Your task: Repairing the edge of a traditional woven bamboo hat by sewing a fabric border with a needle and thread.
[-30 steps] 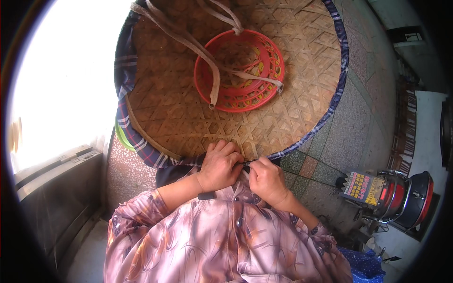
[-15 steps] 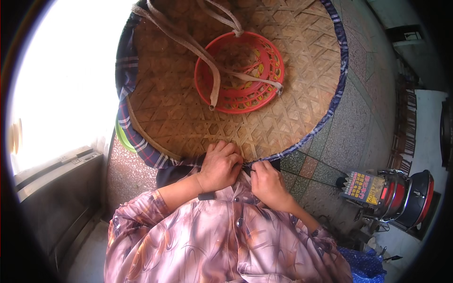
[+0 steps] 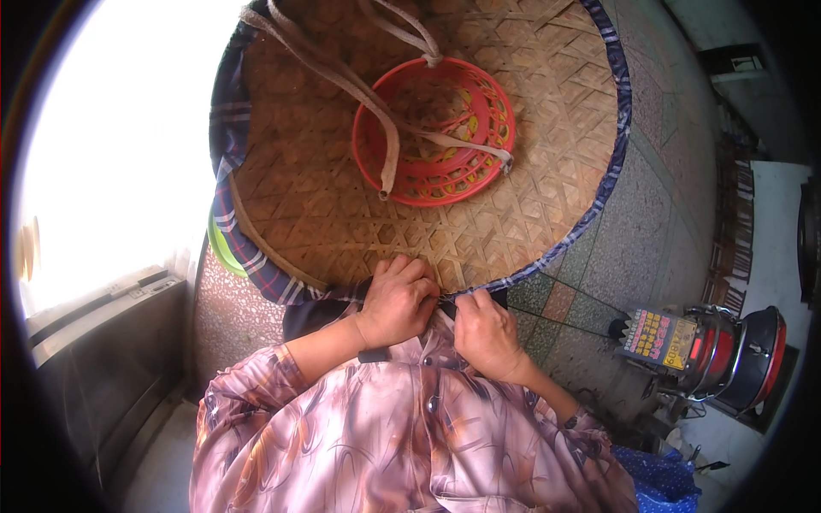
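Note:
A wide woven bamboo hat [image 3: 547, 205] lies upside down at my lap, its hollow side up. A red plastic openwork ring [image 3: 445, 192] sits in its middle, with beige cloth straps [image 3: 376, 107] draped across. Dark blue plaid cloth [image 3: 620, 94] wraps the rim, looser along the left. My left hand [image 3: 398, 299] is closed on the near rim, its knuckles over the weave. Close on its right, my right hand [image 3: 489, 335] pinches the cloth edging at the rim. The fingertips of both hands are hidden; whether a needle or thread is between them cannot be made out.
A green rim [image 3: 224, 248] of some round thing shows beneath the hat at left. Beside a bright opening stands a dark panel [image 3: 111, 359]. At right, a parked vehicle's rear [image 3: 710, 355] with a plate and red light stands on the tiled floor [image 3: 556, 303].
My right hand has turned slightly and its fingers have shifted a little up against the rim. My left hand and the hat have stayed in place.

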Motion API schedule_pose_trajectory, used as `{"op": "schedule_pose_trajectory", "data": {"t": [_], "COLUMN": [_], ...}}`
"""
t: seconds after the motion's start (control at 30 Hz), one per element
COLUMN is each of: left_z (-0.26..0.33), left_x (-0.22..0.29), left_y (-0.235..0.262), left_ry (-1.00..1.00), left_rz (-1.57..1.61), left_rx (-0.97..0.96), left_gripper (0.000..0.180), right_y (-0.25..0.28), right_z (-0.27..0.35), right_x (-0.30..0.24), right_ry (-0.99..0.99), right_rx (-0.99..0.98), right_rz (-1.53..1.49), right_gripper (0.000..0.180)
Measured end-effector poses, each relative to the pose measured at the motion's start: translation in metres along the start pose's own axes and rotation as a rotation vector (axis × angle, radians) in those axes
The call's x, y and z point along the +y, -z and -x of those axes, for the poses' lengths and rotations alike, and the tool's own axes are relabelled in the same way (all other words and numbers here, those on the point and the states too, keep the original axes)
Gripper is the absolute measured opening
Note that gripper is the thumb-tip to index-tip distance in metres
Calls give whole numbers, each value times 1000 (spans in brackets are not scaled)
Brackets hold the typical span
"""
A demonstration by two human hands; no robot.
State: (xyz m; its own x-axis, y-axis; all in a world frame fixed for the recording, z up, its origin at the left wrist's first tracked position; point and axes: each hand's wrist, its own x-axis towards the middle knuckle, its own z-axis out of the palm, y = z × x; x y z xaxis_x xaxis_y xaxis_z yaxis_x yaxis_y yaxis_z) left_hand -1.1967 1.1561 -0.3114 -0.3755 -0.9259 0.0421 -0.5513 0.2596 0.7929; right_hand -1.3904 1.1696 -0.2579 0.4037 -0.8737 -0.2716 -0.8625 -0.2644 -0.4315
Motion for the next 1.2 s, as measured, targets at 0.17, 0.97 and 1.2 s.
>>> {"op": "schedule_pose_trajectory", "data": {"t": [0.17, 0.97, 1.2], "left_z": [1, 1, 2], "left_x": [1, -2, -4], "left_y": [0, -2, -3], "left_ry": [6, -10, -41], "left_rz": [-3, -18, -10], "left_rx": [-4, -4, 24], "left_gripper": [8, 10, 13], "right_y": [-1, 2, -9], "right_z": [0, -3, 1], "right_x": [4, 1, 6], "right_ry": [62, 88, 67], "right_rx": [12, -61, -33], "right_rz": [-90, 135, 50], "right_gripper": [15, 10, 9]}}
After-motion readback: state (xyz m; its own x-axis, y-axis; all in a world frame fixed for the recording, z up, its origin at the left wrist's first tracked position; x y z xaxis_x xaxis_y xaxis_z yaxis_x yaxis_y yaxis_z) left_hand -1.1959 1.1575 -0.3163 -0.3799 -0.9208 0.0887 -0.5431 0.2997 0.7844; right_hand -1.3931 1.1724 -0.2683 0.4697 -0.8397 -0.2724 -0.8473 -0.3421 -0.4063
